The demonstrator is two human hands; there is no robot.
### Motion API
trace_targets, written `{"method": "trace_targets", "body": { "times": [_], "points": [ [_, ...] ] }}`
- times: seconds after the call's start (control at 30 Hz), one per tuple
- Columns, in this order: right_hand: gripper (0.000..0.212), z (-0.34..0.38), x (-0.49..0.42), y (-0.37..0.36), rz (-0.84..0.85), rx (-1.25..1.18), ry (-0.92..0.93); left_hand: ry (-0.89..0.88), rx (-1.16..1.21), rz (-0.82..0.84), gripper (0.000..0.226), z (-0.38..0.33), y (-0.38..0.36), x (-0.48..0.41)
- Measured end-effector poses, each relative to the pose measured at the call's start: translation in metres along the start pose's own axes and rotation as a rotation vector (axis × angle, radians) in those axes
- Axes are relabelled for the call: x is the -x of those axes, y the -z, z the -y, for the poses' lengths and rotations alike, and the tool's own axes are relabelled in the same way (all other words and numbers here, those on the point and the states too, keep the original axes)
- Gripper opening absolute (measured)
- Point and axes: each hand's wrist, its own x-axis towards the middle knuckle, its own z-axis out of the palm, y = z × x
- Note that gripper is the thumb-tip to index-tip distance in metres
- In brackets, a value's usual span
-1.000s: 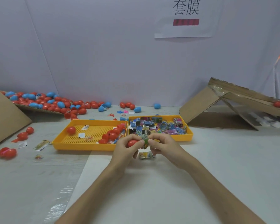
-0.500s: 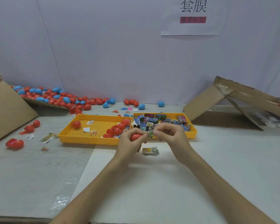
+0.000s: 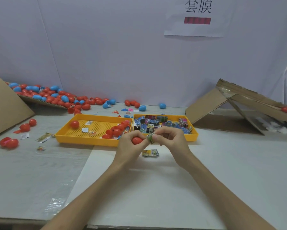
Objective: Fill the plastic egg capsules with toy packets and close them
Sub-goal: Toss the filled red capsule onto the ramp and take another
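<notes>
The left hand (image 3: 131,143) grips a red egg (image 3: 137,140) above the table (image 3: 222,163), just in front of two yellow trays (image 3: 96,141), while the right hand (image 3: 170,141) pinches a green packet (image 3: 150,137) at its open end, and another packet (image 3: 150,153) lies below them.

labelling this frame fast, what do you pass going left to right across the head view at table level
cardboard sheet → open red capsule → loose packet → left hand gripping red egg capsule → green packet → right hand → cardboard box
</notes>
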Motion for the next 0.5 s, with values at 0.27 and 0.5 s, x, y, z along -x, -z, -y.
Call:
{"method": "trace_targets", "body": {
  "times": [0.27,0.5],
  "points": [
    [0.007,-0.0027,0.0009,-0.0085,0.086,0.092,-0.044,-0.031,-0.037,-0.197,0.026,-0.0008,0.0036,-0.0004],
    [0.010,0.0000,-0.0012,-0.0036,0.033,-0.098,-0.080,-0.123,-0.133,-0.164,0.020,0.0001,0.0041,-0.0003]
  ]
}}
